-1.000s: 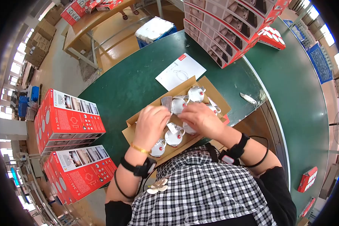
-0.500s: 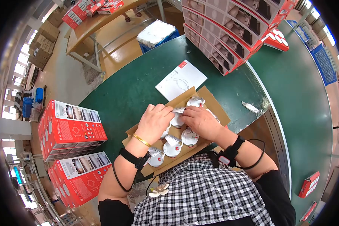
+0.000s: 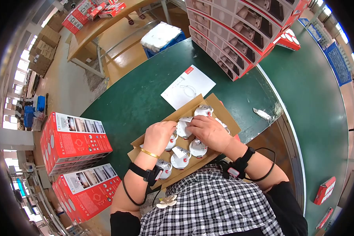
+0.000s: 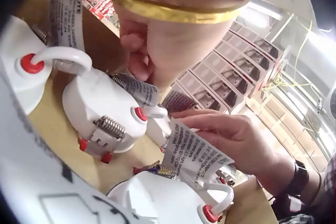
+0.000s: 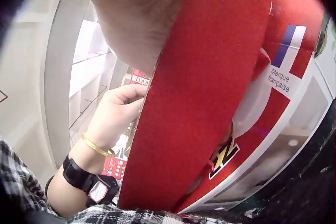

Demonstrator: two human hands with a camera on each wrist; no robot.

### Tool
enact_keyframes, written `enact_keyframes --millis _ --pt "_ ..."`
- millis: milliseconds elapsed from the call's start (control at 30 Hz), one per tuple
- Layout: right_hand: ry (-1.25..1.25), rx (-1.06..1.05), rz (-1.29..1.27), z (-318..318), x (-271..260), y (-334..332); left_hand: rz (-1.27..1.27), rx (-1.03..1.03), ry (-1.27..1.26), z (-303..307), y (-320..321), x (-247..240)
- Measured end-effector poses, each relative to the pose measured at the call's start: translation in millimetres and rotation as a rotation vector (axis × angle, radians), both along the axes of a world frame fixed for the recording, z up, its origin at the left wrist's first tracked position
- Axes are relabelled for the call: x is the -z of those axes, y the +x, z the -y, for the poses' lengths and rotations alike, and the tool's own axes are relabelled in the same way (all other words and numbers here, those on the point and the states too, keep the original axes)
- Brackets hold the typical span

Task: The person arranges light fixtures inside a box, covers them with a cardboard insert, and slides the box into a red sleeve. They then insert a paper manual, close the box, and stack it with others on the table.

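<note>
An opened cardboard carton (image 3: 227, 118) holds several white recessed downlights with red cable grommets, springs and printed labels. My right hand (image 3: 211, 131) bends its fingers over a middle downlight (image 3: 183, 129), beside a raised label (image 3: 185, 119). Just left of it, my left hand (image 3: 158, 137) has curled fingers, with fingertips close to the cable of another downlight (image 3: 170, 144). In the left wrist view, those fingers hang right behind a grey label (image 4: 140, 91); whether they pinch it I cannot tell. Nearest my body sit a front downlight (image 3: 180, 160) and a corner downlight (image 3: 164, 170).
A white printed sheet (image 3: 188, 88) lies beyond the carton on the green table (image 3: 133, 100). Red boxes (image 3: 80, 141) stand at the left, and a tall box stack (image 3: 232, 35) rises at the back right. A crumpled wrapper (image 3: 262, 114) lies near the table's right edge.
My hands were close together over the label at the middle downlight; the left has since drawn away left and slightly toward my body. The right stays over that downlight, shifted slightly.
</note>
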State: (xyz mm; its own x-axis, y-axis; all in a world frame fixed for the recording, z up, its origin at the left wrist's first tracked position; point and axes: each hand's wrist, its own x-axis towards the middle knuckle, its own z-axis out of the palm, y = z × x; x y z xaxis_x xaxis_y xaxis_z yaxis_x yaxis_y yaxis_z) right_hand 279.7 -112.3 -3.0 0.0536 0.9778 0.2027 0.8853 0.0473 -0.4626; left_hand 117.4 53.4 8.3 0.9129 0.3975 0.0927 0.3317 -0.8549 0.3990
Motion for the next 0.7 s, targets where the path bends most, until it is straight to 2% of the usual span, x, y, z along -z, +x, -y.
enact_keyframes --millis 200,367,700 --pt "0.049 0.011 -0.003 0.7 6.3 -0.8 0.012 0.053 0.024 3.0 -1.0 -2.0" --pt "0.043 0.026 0.014 0.8 7.0 -1.2 0.039 -0.026 0.012 8.2 -2.7 2.4" --pt "0.083 0.041 -0.001 0.2 10.8 -2.4 0.128 -0.053 -0.026 10.1 -5.3 10.1"
